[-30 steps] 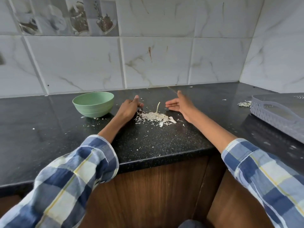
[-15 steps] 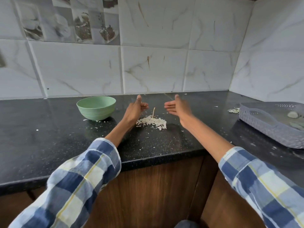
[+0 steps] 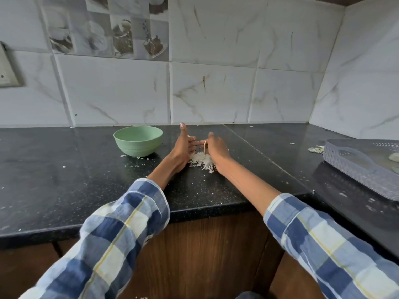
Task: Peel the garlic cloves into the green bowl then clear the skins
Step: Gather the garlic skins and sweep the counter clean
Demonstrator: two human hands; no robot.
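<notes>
Two hands at a black stone counter (image 3: 90,169), clearing stage of the garlic task. The left hand (image 3: 182,147) stands on its edge at the left of a small heap of garlic skins (image 3: 200,159), thumb raised and fingers straight, reaching toward the other hand; it holds nothing. The right hand (image 3: 217,149) stands at the right of the heap with fingers extended toward the left hand, also holding nothing, though motion blur hides the exact finger spread. The fingertips of both hands nearly meet behind the heap, where a thin pale stalk (image 3: 204,147) rises upright between them. The green bowl (image 3: 138,140) sits just left of the left hand; its contents cannot be seen from this angle. Loose flakes lie scattered around the bowl's base and across the counter, and a second small cluster of skins (image 3: 315,149) lies beside a grey plastic basket (image 3: 362,167) far to the right. Handling, as judged: the skins are papery, near weightless and brittle, likely to drift or cling to skin, so pinching single flakes would be slow; cupping the heap from both sides with the hand edges kept on the counter should gather it. The stalk looks stiffer and could be taken by its shaft.
</notes>
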